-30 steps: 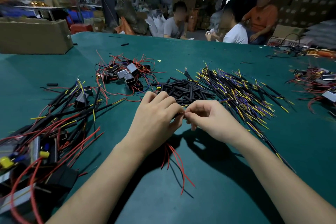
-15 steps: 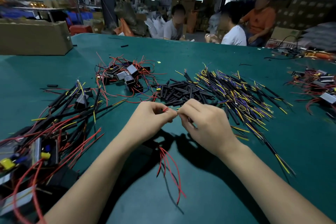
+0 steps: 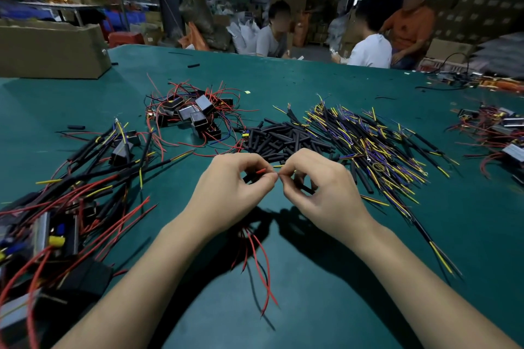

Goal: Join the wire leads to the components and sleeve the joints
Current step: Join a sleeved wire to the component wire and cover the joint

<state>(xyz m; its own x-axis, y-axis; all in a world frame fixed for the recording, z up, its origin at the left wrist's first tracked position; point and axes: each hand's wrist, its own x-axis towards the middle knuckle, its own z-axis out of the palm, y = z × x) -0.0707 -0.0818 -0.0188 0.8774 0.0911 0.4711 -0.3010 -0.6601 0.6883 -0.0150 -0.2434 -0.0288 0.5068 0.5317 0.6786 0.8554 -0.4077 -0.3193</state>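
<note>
My left hand (image 3: 232, 193) pinches a red wire lead (image 3: 260, 171) between thumb and forefinger; more red leads (image 3: 255, 252) hang below it over the table. My right hand (image 3: 320, 187) pinches a thin yellow-tipped wire end right against the red lead, fingertips of both hands touching. A black sleeve piece (image 3: 304, 188) shows under the right hand's curled fingers. Any component in the left palm is hidden. A heap of black sleeves (image 3: 283, 139) lies just beyond the hands.
Sleeved yellow and purple wires (image 3: 377, 144) spread to the right. Boxy components with red leads (image 3: 192, 113) lie at centre left, finished assemblies (image 3: 56, 207) at near left, more components (image 3: 499, 133) at far right. A cardboard box (image 3: 51, 51) stands back left. People sit beyond the green table (image 3: 326, 306).
Both hands have lifted slightly and drawn nearer to the camera. The red lead tip now shows between the left fingers, and the fingertips of both hands stay together.
</note>
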